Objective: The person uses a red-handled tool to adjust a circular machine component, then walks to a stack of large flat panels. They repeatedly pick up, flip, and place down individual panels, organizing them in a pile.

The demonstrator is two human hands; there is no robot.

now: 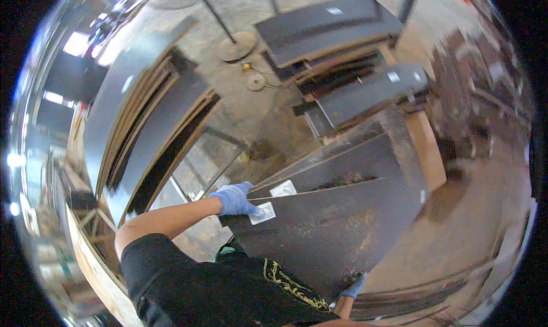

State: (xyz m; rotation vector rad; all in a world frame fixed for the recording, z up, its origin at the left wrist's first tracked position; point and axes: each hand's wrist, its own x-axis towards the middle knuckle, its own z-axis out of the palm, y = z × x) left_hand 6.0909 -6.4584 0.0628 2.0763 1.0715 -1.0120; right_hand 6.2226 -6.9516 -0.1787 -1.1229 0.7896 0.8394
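A large dark board (pixel 308 230) with dusty brown scuffs lies across in front of my body. My left hand (pixel 233 199), in a light blue glove, grips its left end, the thumb beside a white label (pixel 262 213). At the board's near right edge is my right hand (pixel 355 287), also gloved in blue and closed on the edge; most of its fingers are hidden. Just beyond lies another dark board (pixel 342 164) with its own white label (pixel 283 188). The left hand's fingertips reach toward that board's end.
Stacks of dark boards with brown edges stand at the left (pixel 154 127) and at the far side (pixel 331 27). A lower stack (pixel 371 96) sits nearer. Broken brown scraps (pixel 465 81) are heaped at the right. A round-based pole (pixel 238 46) stands on the concrete floor.
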